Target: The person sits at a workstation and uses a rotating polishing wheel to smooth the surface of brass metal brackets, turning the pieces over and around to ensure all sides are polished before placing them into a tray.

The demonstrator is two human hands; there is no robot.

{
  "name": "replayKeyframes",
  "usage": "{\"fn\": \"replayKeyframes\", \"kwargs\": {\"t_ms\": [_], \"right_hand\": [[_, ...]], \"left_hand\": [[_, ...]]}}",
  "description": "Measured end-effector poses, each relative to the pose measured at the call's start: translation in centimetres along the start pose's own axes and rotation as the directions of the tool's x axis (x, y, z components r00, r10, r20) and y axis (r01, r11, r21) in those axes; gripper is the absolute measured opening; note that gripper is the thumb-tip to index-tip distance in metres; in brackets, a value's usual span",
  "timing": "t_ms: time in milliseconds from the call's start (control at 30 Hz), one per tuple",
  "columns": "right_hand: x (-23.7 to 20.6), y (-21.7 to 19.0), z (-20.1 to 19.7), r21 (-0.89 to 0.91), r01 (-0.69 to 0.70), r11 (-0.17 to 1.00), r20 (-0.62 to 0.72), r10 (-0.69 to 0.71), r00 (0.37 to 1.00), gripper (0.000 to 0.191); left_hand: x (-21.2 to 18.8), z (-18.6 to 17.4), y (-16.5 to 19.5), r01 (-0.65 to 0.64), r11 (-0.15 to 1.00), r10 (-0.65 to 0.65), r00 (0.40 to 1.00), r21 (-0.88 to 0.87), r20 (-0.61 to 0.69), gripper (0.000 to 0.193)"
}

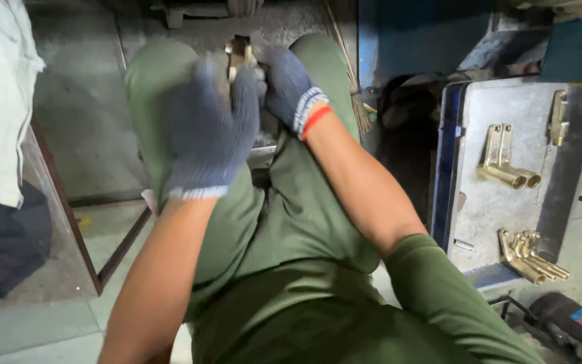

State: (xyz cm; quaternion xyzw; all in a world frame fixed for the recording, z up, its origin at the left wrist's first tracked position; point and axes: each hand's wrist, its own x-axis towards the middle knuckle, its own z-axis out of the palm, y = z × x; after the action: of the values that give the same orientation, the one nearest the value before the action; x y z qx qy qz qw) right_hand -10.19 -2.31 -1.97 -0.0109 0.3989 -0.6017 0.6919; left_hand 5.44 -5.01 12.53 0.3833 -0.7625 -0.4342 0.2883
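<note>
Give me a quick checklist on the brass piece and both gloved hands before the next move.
1. Brass piece held between both hands: ok, it shows just above the gloves, over the knees.
2. Left hand gloved and closed around the piece: ok.
3. Right hand gloved and on the piece: ok, though its fingers are partly hidden.
4. How firm the grip is: cannot tell, the gloves cover the contact.
5. Other brass pieces lying on the grey tray at the right: ok, two groups, apart from the hands.
6. Piece undamaged: cannot tell, too little shows.
</note>
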Motion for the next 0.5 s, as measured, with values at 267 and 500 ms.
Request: {"fn": "replayKeyframes", "kwargs": {"t_ms": [267, 500], "right_hand": [[5.9, 1.3, -4.0, 0.107, -0.039, 0.994, 0.071, 0.032, 0.997, 0.017], [2.1, -0.1, -1.1, -0.339, 0.168, 0.925, -0.036, -0.192, 0.981, 0.012]], "left_hand": [[3.4, 3.6, -5.2, 0.120, 0.991, -0.122, 0.992, -0.065, -0.027, 0.024], [2.6, -0.3, -2.2, 0.024, 0.992, -0.016, 0.998, 0.121, -0.062, 0.019]]}}
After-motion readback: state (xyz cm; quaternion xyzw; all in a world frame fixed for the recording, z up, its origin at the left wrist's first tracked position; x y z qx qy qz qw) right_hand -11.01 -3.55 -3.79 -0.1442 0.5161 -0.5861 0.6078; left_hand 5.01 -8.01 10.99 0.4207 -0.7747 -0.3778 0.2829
